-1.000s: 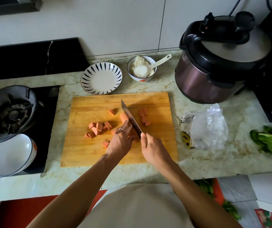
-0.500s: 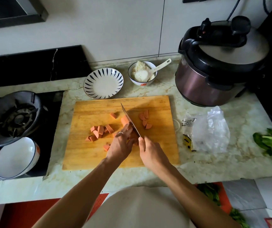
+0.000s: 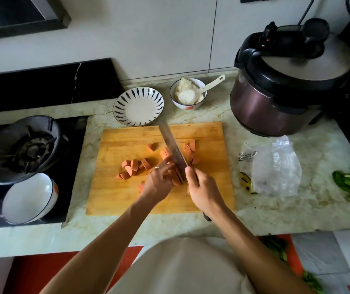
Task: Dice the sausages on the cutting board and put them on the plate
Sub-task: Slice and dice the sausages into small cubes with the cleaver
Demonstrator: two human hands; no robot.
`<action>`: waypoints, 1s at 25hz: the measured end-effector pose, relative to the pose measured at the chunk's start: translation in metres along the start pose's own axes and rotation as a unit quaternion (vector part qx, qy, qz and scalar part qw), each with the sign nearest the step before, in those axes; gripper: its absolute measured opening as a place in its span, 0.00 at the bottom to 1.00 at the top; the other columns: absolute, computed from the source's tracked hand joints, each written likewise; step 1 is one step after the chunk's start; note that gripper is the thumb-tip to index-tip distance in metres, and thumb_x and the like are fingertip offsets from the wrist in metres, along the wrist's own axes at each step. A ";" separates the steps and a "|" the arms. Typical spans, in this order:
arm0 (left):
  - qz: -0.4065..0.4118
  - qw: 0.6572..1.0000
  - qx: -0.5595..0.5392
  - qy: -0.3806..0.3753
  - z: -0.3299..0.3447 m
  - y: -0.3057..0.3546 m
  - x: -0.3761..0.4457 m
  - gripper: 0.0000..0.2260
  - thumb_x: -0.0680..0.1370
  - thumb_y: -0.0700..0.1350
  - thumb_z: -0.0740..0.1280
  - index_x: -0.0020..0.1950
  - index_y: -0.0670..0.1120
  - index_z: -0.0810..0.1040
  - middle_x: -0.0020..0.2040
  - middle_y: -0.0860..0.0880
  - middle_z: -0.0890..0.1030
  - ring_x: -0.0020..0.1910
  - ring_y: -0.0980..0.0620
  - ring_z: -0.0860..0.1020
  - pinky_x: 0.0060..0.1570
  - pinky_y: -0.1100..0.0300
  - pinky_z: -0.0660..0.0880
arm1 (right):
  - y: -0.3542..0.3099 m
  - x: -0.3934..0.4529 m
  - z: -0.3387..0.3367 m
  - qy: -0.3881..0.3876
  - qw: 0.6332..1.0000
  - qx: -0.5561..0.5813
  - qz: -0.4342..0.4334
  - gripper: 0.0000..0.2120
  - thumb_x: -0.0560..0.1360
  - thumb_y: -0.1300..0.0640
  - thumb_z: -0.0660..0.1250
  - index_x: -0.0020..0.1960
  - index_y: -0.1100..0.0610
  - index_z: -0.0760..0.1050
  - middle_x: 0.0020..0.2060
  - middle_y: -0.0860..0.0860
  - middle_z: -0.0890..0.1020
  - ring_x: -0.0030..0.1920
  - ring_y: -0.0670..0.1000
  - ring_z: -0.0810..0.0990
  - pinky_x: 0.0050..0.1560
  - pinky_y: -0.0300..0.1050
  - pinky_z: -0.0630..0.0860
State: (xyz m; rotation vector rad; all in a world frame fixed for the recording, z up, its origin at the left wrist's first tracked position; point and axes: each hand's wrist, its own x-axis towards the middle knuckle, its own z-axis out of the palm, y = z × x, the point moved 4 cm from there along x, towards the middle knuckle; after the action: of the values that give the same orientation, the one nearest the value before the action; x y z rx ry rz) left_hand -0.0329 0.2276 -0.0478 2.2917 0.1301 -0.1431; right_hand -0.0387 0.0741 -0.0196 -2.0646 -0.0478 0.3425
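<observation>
Now, head view only:
Sausage under the cut (image 3: 177, 175): long axis running near to far, slightly leftward at the far end; near end just beside the left fingertips, far end (image 3: 165, 153) poking out beyond them, left of the blade; middle hidden under hand and steel
Knife (image 3: 173, 145): blade laid almost along the sausage's length, tip toward the plate, edge down on the meat; judged a lengthwise split before the crosswise dicing
Right hand (image 3: 203, 190): curled round the knife handle, thumb up along the spine side; handle butt showing below the wrist; nearer to the blade side of the sausage
Left hand (image 3: 159, 181): fingers bent, pinning the sausage from its left flank; ringed finger uppermost; fingertips touching the meat and just beside the blade
Key relation: left fingertips and blade on opposite flanks of one narrow sausage, nearly touching; next stroke judged to want the tips tucked back; risk of the round piece rolling
Cut pieces, left (image 3: 132, 168): loose cluster left of the left hand; one stray (image 3: 151, 147) farther back
Cut pieces, right (image 3: 191, 150): small group right of the blade
Cutting board (image 3: 208, 187): carrying all the meat
Plate (image 3: 138, 106): bare, just beyond the board's far edge; nothing moved onto it yet
Progress: dicing partway, plating not begun
</observation>
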 end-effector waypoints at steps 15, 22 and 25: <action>-0.013 0.998 0.017 0.060 -0.045 0.009 0.028 0.09 0.78 0.43 0.66 0.57 0.48 0.82 0.52 0.51 0.84 0.42 0.56 0.81 0.39 0.66 0.75 | 0.008 0.004 -0.044 0.042 0.992 0.100 0.065 0.20 0.82 0.45 0.55 0.36 0.53 0.71 0.26 0.53 0.75 0.21 0.50 0.71 0.22 0.42 0.68; -0.038 0.963 -0.154 0.219 -0.062 0.031 0.055 0.06 0.78 0.46 0.66 0.52 0.50 0.80 0.49 0.49 0.83 0.45 0.54 0.81 0.44 0.58 0.81 | 0.005 -0.007 -0.061 0.040 0.988 -0.140 -0.043 0.16 0.80 0.42 0.58 0.52 0.50 0.80 0.27 0.44 0.76 0.26 0.44 0.73 0.26 0.38 0.65; 0.004 0.967 -0.092 0.237 -0.071 0.031 0.056 0.05 0.76 0.45 0.66 0.50 0.49 0.80 0.49 0.49 0.81 0.47 0.50 0.80 0.45 0.52 0.78 | 0.001 -0.006 -0.061 0.034 0.966 -0.242 -0.082 0.19 0.78 0.40 0.62 0.62 0.49 0.78 0.45 0.48 0.86 0.43 0.51 0.83 0.37 0.43 0.75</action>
State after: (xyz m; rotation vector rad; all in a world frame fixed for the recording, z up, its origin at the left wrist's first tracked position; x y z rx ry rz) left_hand 0.0310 0.2628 0.0142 2.1005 0.3639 0.4107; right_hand -0.0283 0.0212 0.0091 -2.5338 -0.2835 0.1657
